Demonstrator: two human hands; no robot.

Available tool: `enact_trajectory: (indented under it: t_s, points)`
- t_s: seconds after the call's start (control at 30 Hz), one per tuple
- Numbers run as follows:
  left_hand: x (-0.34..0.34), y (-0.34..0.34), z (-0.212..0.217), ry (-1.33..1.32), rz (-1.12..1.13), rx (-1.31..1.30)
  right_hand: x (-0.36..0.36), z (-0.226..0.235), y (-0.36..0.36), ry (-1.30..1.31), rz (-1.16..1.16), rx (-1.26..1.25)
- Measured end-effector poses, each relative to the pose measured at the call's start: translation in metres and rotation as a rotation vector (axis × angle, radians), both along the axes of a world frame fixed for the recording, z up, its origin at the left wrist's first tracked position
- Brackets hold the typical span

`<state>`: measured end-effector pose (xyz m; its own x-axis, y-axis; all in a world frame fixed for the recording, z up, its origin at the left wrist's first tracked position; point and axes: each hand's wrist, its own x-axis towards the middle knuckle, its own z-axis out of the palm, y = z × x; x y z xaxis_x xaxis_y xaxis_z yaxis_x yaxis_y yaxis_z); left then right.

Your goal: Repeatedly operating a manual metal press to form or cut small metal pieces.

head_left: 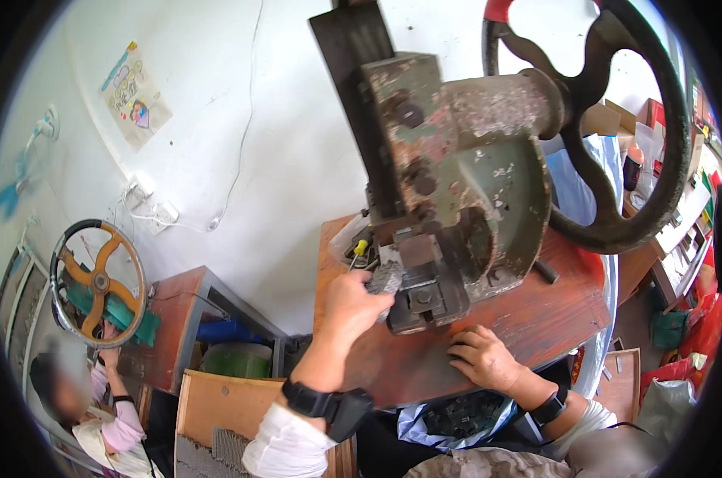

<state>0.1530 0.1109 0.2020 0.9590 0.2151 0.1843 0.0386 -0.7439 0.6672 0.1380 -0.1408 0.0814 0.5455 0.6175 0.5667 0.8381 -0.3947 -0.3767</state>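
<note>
A colourful paper sheet (135,95) hangs on the white wall, upper left.

The green press (464,183) took up the back and middle of the bench (536,319), its black handwheel (616,135) overhanging the right side. Bare wood lay open along the front edge, where the right hand (482,357) rested flat. The left hand (349,307) filled the narrow gap beside the die block (421,299). A white wall (249,159) closed off the left rear.
</note>
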Motion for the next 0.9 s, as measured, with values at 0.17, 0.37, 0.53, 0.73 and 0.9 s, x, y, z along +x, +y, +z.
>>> enact_trajectory:
  t_s: [0.17, 0.37, 0.53, 0.73, 0.9]
  points:
    - [0.033, -0.045, -0.007, -0.044, 0.053, 0.109, 0.001, -0.005, -0.001, 0.022, 0.022, 0.02]
    - [0.045, -0.058, -0.02, -0.199, 0.035, -0.202, 0.001, 0.0, -0.006, 0.019, 0.019, 0.086]
    - [0.036, -0.038, -0.028, -0.119, -0.128, -0.739, 0.011, 0.015, -0.015, 0.068, -0.014, 0.284]
    - [0.058, -0.028, -0.067, -0.422, -0.081, -0.193, 0.056, 0.06, 0.03, -0.004, -0.138, 0.277]
    - [0.055, -0.023, -0.066, -0.364, -0.081, -0.156, 0.076, 0.068, 0.05, 0.094, -0.194, -0.059]
